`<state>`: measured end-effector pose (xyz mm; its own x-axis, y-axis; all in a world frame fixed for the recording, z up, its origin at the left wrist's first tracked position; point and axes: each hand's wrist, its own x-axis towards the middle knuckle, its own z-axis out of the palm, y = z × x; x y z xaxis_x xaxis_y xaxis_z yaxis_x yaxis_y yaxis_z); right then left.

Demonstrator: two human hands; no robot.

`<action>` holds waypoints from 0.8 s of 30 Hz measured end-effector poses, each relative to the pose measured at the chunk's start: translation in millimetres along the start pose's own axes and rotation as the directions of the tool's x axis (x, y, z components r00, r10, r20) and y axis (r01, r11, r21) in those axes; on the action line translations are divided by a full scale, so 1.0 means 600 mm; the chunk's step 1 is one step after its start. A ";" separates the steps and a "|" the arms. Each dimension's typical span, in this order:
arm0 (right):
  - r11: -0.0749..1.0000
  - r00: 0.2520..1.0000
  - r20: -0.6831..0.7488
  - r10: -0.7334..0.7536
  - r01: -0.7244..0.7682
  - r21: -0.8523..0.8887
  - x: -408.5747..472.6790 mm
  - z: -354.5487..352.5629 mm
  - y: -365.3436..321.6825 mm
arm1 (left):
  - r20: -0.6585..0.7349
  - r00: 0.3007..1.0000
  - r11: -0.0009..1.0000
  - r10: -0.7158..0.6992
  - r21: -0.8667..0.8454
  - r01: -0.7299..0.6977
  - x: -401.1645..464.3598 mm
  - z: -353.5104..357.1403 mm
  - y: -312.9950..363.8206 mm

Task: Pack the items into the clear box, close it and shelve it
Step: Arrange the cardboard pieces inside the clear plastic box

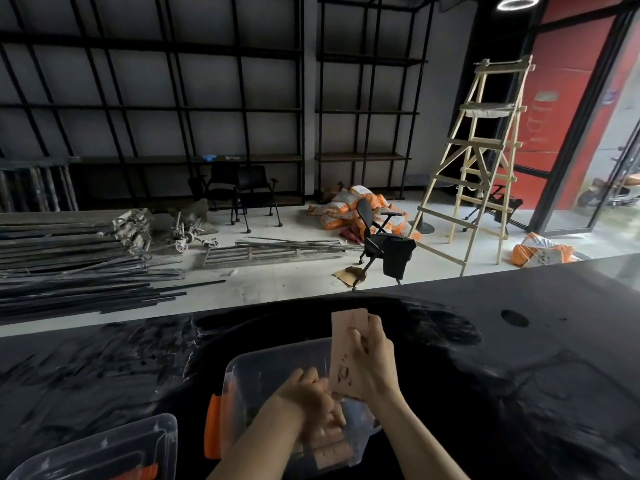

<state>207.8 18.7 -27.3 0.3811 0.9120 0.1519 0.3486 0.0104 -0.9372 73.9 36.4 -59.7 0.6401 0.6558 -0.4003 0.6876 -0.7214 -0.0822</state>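
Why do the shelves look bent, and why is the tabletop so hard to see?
Head view: the wide-angle lens bows the black metal shelving and tilts the wooden ladder; daylight through the glass door brightens the floor while the glossy black table stays dark with faint sheen; the left hand in the clear plastic box is motion-blurred.

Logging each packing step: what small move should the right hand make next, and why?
Probably lower the pink card into the clear box: the right hand holds it upright over the open box, while the left hand is already inside.
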 end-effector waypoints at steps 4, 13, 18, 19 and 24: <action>1.000 0.999 0.027 -0.017 0.017 0.001 0.004 0.001 0.006 | -0.112 0.993 1.000 0.024 0.004 -0.024 0.006 0.005 0.000; 0.935 0.988 0.101 0.116 -0.143 0.324 0.008 -0.008 0.001 | -0.451 0.873 0.928 -0.183 -0.373 0.002 -0.073 -0.052 -0.032; 0.916 0.917 0.398 -0.004 -0.156 0.370 0.016 -0.018 -0.038 | -0.480 0.829 0.789 -0.287 -0.609 -0.079 -0.101 -0.091 -0.077; 0.921 0.906 0.421 -0.039 -0.131 0.368 0.015 -0.012 -0.044 | -0.469 0.830 0.741 -0.301 -0.663 -0.106 -0.107 -0.100 -0.082; 0.965 0.888 0.458 -0.039 -0.085 0.247 0.004 0.019 -0.045 | -0.491 0.728 0.527 -0.478 -0.823 -0.209 -0.125 -0.108 -0.101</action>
<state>189.6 25.3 -5.4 -0.0678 0.9973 0.0273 0.0926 0.0335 -0.9951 6.6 45.2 34.3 0.3052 0.9318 0.1965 0.5107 -0.3343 0.7921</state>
